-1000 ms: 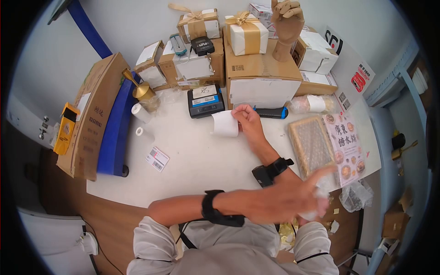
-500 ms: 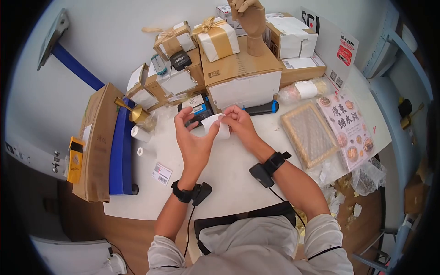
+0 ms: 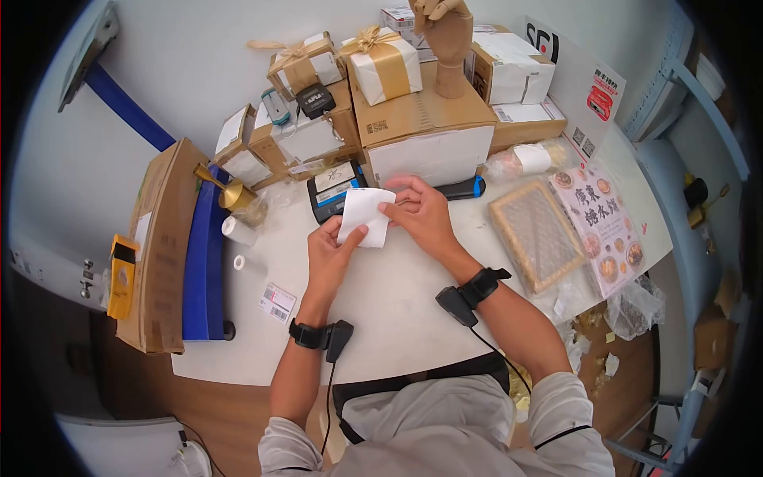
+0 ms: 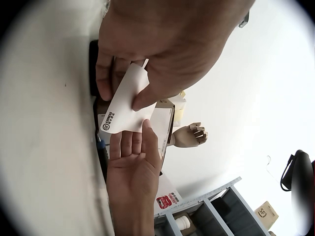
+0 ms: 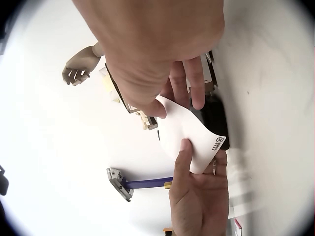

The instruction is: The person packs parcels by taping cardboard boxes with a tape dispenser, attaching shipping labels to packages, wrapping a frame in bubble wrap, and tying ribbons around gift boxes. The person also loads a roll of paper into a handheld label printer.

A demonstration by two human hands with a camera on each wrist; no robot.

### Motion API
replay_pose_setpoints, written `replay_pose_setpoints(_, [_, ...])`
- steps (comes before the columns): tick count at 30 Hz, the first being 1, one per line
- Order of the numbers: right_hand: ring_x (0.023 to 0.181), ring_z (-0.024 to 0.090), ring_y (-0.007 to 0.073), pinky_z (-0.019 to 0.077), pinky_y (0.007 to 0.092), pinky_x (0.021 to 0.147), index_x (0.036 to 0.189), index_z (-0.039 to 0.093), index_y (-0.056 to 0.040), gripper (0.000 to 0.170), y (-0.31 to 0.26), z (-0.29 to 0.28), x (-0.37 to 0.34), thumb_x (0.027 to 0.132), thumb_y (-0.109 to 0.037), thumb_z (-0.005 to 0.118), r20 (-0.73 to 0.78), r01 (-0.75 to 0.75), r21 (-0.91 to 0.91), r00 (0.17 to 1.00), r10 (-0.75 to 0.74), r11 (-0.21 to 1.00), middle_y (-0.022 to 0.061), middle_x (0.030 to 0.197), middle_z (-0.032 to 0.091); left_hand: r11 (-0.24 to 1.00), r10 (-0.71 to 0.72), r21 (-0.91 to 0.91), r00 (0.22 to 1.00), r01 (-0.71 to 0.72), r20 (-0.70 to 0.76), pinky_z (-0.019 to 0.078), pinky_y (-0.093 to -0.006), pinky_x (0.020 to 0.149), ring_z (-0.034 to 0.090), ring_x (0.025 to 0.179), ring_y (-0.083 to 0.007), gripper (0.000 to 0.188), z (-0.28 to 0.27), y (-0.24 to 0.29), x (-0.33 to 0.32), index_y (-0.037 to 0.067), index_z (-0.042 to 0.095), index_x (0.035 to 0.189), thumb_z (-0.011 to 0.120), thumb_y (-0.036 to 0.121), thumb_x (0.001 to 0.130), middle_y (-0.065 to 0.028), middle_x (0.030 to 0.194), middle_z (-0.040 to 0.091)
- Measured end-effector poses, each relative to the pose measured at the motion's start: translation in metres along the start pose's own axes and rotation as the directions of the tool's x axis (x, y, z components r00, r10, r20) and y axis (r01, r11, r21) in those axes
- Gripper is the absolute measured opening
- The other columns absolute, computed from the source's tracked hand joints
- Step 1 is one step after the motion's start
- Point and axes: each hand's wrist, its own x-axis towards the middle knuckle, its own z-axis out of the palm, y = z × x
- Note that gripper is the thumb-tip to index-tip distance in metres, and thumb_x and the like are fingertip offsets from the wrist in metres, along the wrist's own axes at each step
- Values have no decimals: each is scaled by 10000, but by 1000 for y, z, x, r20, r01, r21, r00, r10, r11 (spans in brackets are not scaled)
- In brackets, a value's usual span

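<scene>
A white paper label (image 3: 366, 215) with a small SF Express print in one corner (image 4: 109, 121) is held up over the table between both hands. My left hand (image 3: 326, 258) pinches its lower left part, thumb on the face turned to me and fingers behind. At the upper right edge, my right hand (image 3: 425, 219) pinches it between thumb and fingers. The label bends slightly, as the right wrist view shows on the label sheet (image 5: 184, 130). Just behind it sits a black and blue portable printer (image 3: 319, 211), partly covered by the label in the head view.
Cardboard boxes (image 3: 425, 115), a ribboned gift box (image 3: 405, 67) and a wooden hand model (image 3: 449, 48) stand at the back. A bubble-wrapped frame (image 3: 536, 234) and pink printed packet (image 3: 600, 222) lie right. Left are a printed label (image 3: 277, 302) and paper rolls (image 3: 238, 231).
My left hand has come from the far right, across my body, to the label and now pinches it. The label has come away from beside the printer, nearer to me.
</scene>
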Motion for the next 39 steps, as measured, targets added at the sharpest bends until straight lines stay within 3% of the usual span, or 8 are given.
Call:
replay_pose_setpoints(4, [821, 701, 103, 558, 244, 686, 1066, 666, 40, 245, -3, 2, -3, 889, -107, 750, -19, 60, -192, 998, -65, 980, 105, 941, 737, 999, -24, 25, 1000, 24, 7, 522, -234, 776, 667, 870, -96, 265, -6, -4, 0, -69, 677, 1125, 726, 76, 910, -83, 1018, 724])
replay_pose_setpoints(13, [766, 672, 79, 550, 232, 664, 1002, 679, 16, 180, -9, 3, -5, 932, -147, 711, -87, 108, -297, 986, -140, 949, 69, 863, 738, 993, -105, -52, 994, 104, -16, 562, -242, 753, 693, 853, -110, 347, -2, 10, -4, -77, 643, 1191, 741, 74, 893, -101, 1037, 727])
replay_pose_setpoints(17, [767, 669, 74, 559, 241, 659, 1011, 671, 14, 193, -16, 2, -5, 940, -162, 708, -132, 106, -250, 981, -143, 962, 66, 858, 736, 973, -169, -162, 986, 167, -3, 572, -241, 766, 688, 826, -107, 297, -23, -2, 4, -20, 633, 1141, 750, 90, 891, -75, 963, 726])
replay_pose_setpoints(23, [791, 677, 80, 562, 245, 675, 1010, 652, 27, 212, -21, 2, -9, 950, -171, 701, -119, 118, -200, 983, -144, 973, 71, 869, 734, 974, -77, -220, 994, 59, -74, 595, -277, 797, 680, 819, -120, 178, -24, 11, 5, 13, 655, 1015, 742, 120, 902, -67, 931, 710])
replay_pose_setpoints(26, [800, 685, 92, 544, 231, 664, 1010, 656, 26, 205, -35, 6, -10, 943, -162, 707, -116, 210, -273, 962, -248, 939, 70, 875, 734, 991, 1, -133, 995, -14, -100, 600, -293, 807, 681, 832, -132, 196, -22, 35, 13, -5, 660, 1029, 736, 127, 906, -77, 942, 702])
replay_pose_setpoints(28, [761, 679, 103, 520, 218, 641, 985, 675, 22, 187, -56, 11, -9, 933, -152, 715, -188, 333, -426, 877, -443, 841, 70, 864, 728, 995, 22, -90, 995, -31, -94, 602, -299, 810, 682, 841, -138, 218, -22, 60, 23, -15, 660, 1047, 736, 132, 906, -83, 951, 698])
replay_pose_setpoints(33, [668, 644, 91, 489, 223, 560, 942, 705, 18, 230, -109, 5, 25, 883, -196, 763, -273, 203, -478, 890, -364, 855, 61, 809, 712, 988, 145, -51, 989, -145, -10, 603, -293, 813, 677, 879, -139, 340, -9, 115, 75, -46, 635, 1133, 766, 124, 869, -92, 976, 685])
replay_pose_setpoints(39, [579, 631, 78, 488, 230, 528, 884, 738, 16, 283, -126, -12, 63, 807, -244, 818, -343, 40, -540, 901, -264, 840, 41, 697, 701, 997, -16, -69, 997, 21, 70, 613, -279, 733, 685, 905, -163, 646, 7, 116, 122, -89, 515, 1321, 825, 30, 767, -108, 1012, 677])
